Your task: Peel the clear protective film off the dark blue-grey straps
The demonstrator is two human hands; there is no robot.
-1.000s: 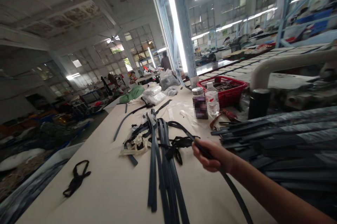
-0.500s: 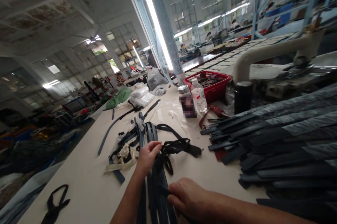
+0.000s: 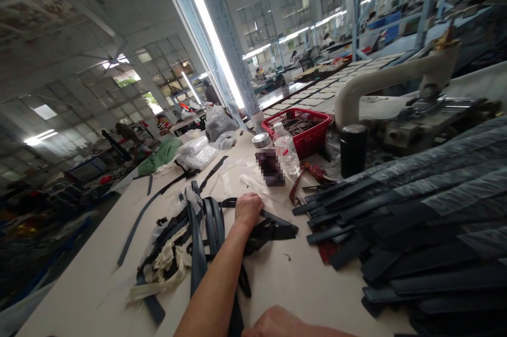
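My left hand (image 3: 249, 209) is reached forward over the table, closed around a black strip (image 3: 277, 222) in a small tangled pile; its fingertips are turned away from view. At the bottom edge my right hand (image 3: 277, 322) shows only in part, curled like a fist, and what it may hold is hidden. Long dark blue-grey strips (image 3: 214, 226) bend in loops beside and under my left forearm. Left of them lies a heap with cream scraps (image 3: 168, 258) and dark pieces.
Many dark straps (image 3: 396, 221), partly wrapped in plastic, are stacked on the right. Behind them stand a black flask (image 3: 353, 151) and a machine with a curved pipe (image 3: 380, 81). A red basket (image 3: 309, 133), a bottle (image 3: 288, 149) and a lidded jar (image 3: 261, 141) stand ahead.
My left hand has moved forward and right, from the long strips to the black strip pile. The right hand has dropped toward the bottom edge. The view has shifted slightly right.
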